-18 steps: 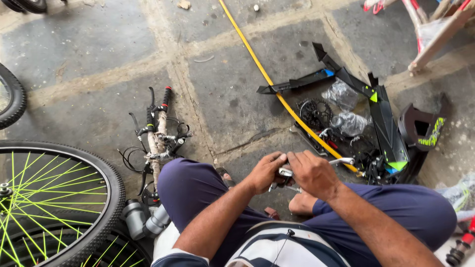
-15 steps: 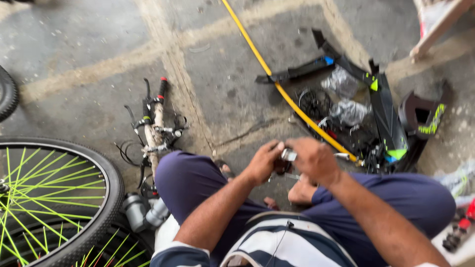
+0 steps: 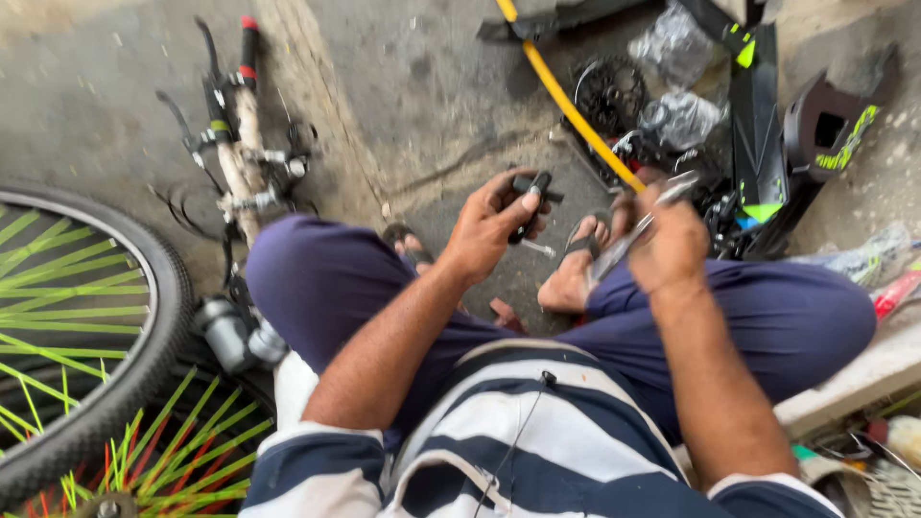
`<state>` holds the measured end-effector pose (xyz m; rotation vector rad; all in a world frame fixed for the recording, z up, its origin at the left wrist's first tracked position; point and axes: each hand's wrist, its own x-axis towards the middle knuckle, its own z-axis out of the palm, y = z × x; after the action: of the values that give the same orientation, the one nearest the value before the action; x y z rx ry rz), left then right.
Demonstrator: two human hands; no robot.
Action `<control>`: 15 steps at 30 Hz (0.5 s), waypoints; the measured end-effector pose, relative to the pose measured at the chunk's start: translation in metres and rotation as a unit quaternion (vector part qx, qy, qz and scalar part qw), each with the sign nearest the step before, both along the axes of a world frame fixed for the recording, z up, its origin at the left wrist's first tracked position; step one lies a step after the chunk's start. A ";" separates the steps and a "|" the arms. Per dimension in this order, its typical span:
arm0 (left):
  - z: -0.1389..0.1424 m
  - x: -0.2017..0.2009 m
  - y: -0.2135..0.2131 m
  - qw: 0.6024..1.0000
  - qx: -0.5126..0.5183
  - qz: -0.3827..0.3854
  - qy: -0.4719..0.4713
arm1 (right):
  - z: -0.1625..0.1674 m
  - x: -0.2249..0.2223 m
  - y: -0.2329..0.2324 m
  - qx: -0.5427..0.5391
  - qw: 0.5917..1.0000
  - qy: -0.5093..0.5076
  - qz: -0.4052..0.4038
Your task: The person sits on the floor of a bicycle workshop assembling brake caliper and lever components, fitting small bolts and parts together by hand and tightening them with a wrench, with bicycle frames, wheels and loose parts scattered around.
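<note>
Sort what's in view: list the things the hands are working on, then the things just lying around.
In hand:
- small black part, in the left hand
- silver metal tool, in the right hand

Lying about:
- yellow hose
- handlebar assembly
- wheel with green spokes
- black plastic guards
- sprocket cluster

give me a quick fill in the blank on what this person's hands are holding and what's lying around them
1. The left hand grips a small ____ part.
2. The right hand holds a thin ____ tool.
3. The wheel at the left has bright ____ spokes.
4. A long ____ hose crosses the floor beyond the hands.

Missing words: black; metal; green; yellow
</note>
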<state>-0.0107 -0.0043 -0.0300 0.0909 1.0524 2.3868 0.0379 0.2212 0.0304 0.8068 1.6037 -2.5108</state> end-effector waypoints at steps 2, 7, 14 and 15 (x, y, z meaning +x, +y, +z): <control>-0.004 0.009 -0.002 1.000 -0.027 -0.001 -0.002 | -0.003 0.010 -0.001 0.008 1.000 -0.003 0.020; -0.004 0.008 -0.003 0.997 -0.072 -0.007 0.032 | 0.003 0.019 -0.019 0.218 0.952 -0.056 0.209; -0.003 0.013 -0.005 0.990 -0.125 -0.027 0.067 | 0.043 -0.001 0.042 0.148 0.933 0.291 -0.152; -0.002 0.013 -0.005 0.988 -0.132 -0.028 0.070 | 0.038 -0.002 0.046 0.084 0.917 0.318 -0.226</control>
<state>0.0027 -0.0091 -0.0318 0.1930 1.4040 2.1942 0.0357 0.2667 0.0680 0.4129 2.0269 -3.2450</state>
